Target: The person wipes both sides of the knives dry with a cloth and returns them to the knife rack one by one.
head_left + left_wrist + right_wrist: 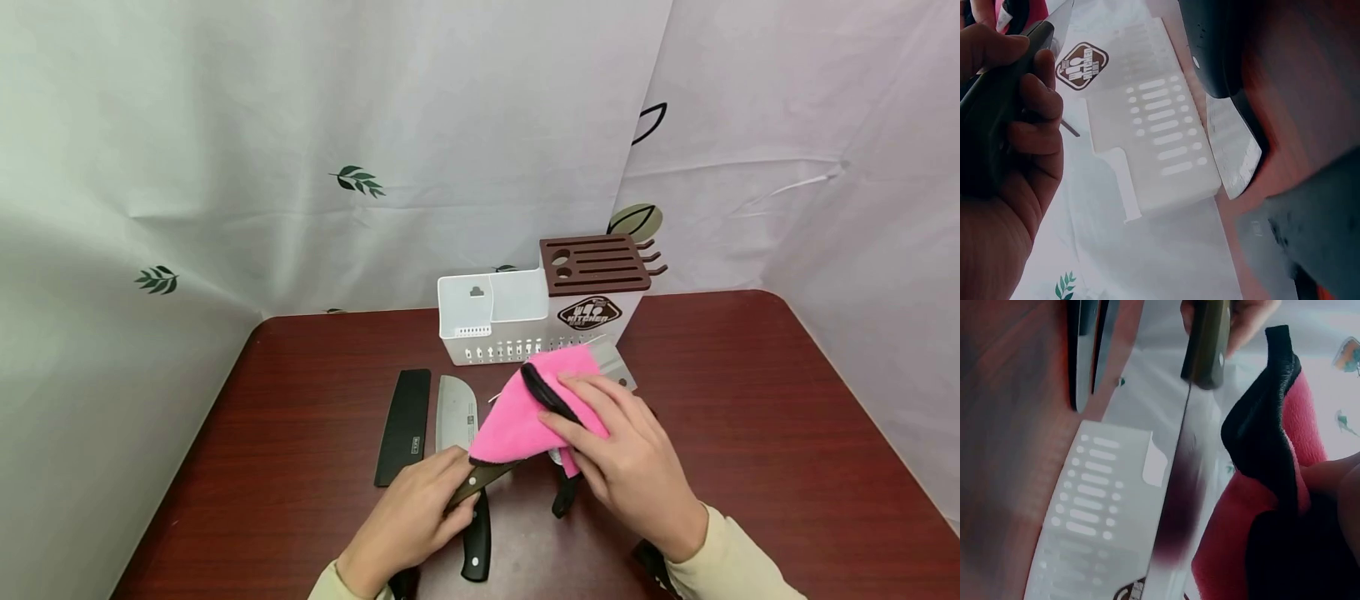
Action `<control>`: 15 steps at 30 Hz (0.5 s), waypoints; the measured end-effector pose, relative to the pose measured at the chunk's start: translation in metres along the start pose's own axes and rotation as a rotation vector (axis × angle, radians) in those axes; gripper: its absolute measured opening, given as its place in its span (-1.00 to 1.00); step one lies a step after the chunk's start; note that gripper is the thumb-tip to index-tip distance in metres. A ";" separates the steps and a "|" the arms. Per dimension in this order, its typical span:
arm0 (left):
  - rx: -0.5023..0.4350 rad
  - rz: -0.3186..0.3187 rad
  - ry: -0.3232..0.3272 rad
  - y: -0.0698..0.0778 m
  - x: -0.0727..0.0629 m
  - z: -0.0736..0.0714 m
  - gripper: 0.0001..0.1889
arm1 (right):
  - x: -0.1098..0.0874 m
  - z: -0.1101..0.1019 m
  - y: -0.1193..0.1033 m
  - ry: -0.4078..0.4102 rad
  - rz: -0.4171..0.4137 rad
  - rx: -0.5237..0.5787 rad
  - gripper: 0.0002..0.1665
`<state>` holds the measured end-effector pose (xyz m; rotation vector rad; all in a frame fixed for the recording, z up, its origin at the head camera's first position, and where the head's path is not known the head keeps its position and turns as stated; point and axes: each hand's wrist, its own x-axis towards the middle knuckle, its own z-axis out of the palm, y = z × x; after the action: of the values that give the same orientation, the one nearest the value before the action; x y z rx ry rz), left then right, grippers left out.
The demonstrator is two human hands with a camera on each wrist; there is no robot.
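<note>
My left hand (412,508) grips the olive-brown handle (480,481) of a knife, held above the table. The handle and part of its blade (1179,487) show in the right wrist view. My right hand (626,454) holds a pink cloth (510,417) with black edging against the blade, hiding much of it in the head view. A metal corner with a hole (617,368) shows beyond the cloth. Below the left hand lies another knife (454,412), broad-bladed with a black handle. A black blade cover (402,429) lies left of it.
At the back stands a white perforated rack (517,342) with a slotted brown top (596,260) and side hooks. A black handle (566,493) lies partly under the cloth. Another dark object (651,562) is partly hidden by the right sleeve. White curtains (450,125) surround the table.
</note>
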<state>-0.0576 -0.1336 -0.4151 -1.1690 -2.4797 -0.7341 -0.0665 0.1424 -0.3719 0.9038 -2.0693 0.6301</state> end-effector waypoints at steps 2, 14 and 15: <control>-0.003 0.004 -0.001 0.000 0.002 0.001 -0.82 | 0.000 0.003 -0.003 -0.014 -0.013 0.001 -0.60; -0.049 -0.027 -0.002 -0.001 0.004 0.006 -0.83 | -0.004 0.021 -0.012 -0.074 -0.029 -0.002 -0.59; -0.055 -0.026 0.001 -0.001 0.005 0.006 -0.83 | -0.005 0.023 -0.012 -0.083 -0.027 0.000 -0.59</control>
<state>-0.0617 -0.1279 -0.4182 -1.1566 -2.4929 -0.8141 -0.0654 0.1214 -0.3875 0.9714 -2.1263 0.5873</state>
